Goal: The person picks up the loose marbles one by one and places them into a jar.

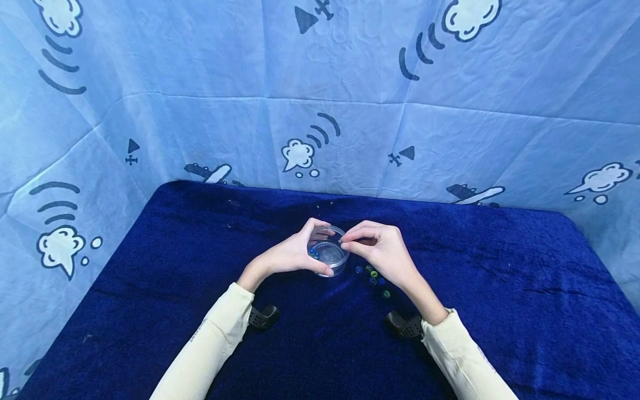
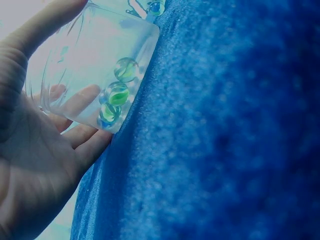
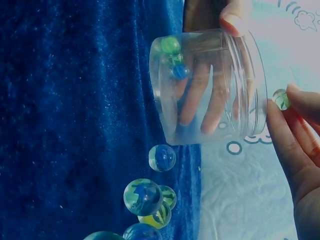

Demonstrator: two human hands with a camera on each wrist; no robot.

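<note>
A clear, lidless plastic jar (image 1: 331, 256) is held by my left hand (image 1: 292, 250), with the thumb on the near side and fingers round the far side. Its base is right at the cloth. A few green and blue glass marbles (image 2: 118, 94) lie together at the bottom of the jar. Between thumb and fingertip my right hand (image 1: 382, 250) pinches a clear marble with a green swirl (image 3: 281, 99), just by the jar's rim. Several loose marbles (image 3: 143, 197), blue, green and yellow, lie on the cloth below the right hand.
Dark blue velvety cloth (image 1: 320, 344) covers the table. Behind it hangs a light blue curtain (image 1: 200, 128) with cloud and plane drawings. Black wrist mounts (image 1: 264, 316) show at both cream sleeves (image 1: 212, 339). Small specks (image 1: 325, 205) lie toward the table's far edge.
</note>
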